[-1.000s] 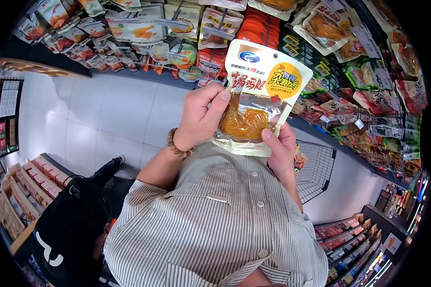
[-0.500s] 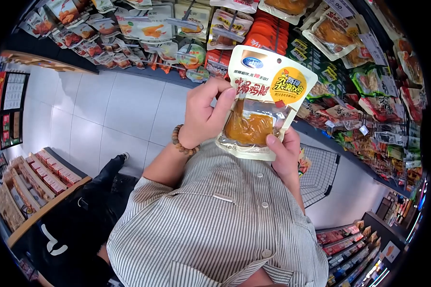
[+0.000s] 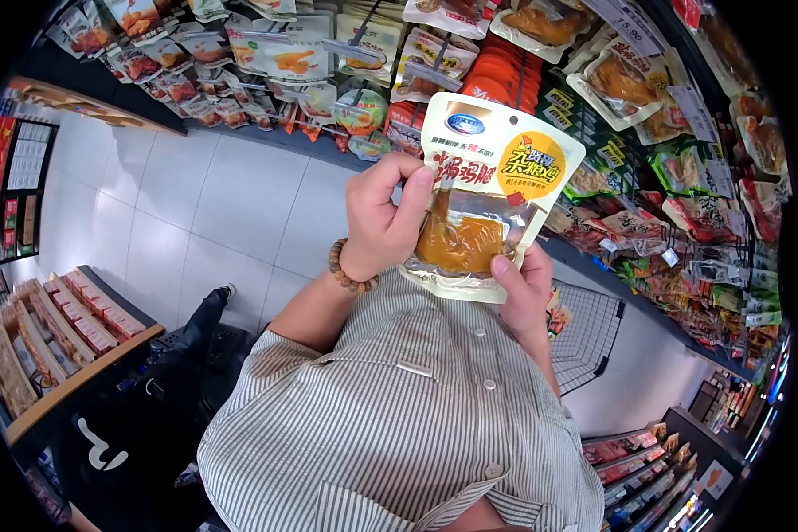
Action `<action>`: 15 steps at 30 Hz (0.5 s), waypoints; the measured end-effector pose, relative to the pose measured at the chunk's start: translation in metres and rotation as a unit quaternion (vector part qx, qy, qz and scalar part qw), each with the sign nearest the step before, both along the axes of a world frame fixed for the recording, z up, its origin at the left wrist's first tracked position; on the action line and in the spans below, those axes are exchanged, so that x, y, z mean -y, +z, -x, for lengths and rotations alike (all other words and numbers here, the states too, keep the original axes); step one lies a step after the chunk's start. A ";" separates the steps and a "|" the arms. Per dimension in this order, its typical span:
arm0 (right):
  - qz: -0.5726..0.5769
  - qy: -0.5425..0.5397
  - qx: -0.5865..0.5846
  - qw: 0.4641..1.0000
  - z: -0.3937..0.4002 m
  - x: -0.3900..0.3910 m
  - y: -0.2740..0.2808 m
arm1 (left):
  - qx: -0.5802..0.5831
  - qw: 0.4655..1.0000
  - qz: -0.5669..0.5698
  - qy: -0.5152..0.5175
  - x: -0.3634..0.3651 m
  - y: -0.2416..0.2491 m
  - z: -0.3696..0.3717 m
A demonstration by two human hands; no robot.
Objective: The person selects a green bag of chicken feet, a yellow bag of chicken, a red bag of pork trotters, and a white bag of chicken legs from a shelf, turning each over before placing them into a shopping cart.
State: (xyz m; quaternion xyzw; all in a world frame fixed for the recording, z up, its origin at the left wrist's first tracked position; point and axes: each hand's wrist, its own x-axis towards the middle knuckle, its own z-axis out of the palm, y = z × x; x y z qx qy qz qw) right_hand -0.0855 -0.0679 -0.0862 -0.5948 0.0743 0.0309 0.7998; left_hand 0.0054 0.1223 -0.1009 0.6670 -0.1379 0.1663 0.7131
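Note:
In front of my chest I hold a packaged chicken leg [image 3: 474, 244], a cream pouch with a clear window, a yellow round logo and red writing. The brown meat shows through the window. My left hand [image 3: 386, 213], with a beaded bracelet [image 3: 341, 266] on its wrist, is closed on the pouch's left edge, thumb in front. At the lower right corner my right hand [image 3: 525, 285] pinches the pouch, its thumb on the front and the other fingers mostly hidden behind.
Hanging snack packets [image 3: 297, 55] fill the rack ahead, with price tags [image 3: 629, 27] at the upper right. A wire basket [image 3: 585, 332] is at my right. To my left, a person in black [image 3: 142, 443] is beside a shelf of boxes [image 3: 97, 306].
The pouch sits slightly lower in view and is tilted a little differently. Both hands keep their hold on it. The surroundings have shifted slightly with my head.

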 end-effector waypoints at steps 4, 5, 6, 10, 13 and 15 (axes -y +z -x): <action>-0.002 0.006 -0.002 1.000 -0.001 0.003 -0.001 | 0.000 1.000 -0.014 -0.024 -0.003 -0.001 -0.004; -0.002 0.003 -0.006 1.000 -0.001 0.002 0.000 | 0.001 1.000 -0.013 -0.024 -0.004 -0.002 -0.006; -0.002 -0.001 -0.009 1.000 -0.002 0.001 0.001 | 0.008 0.999 -0.013 -0.046 -0.006 -0.004 -0.008; -0.003 -0.013 -0.013 1.000 -0.001 0.004 0.000 | -0.021 0.986 -0.005 -0.164 -0.015 -0.004 -0.011; 0.005 -0.029 -0.010 1.000 -0.005 0.001 0.007 | -0.033 0.952 -0.044 -0.302 -0.022 -0.009 -0.016; -0.009 -0.032 -0.010 0.999 -0.005 0.001 0.008 | -0.060 0.935 0.013 -0.350 -0.019 -0.007 -0.012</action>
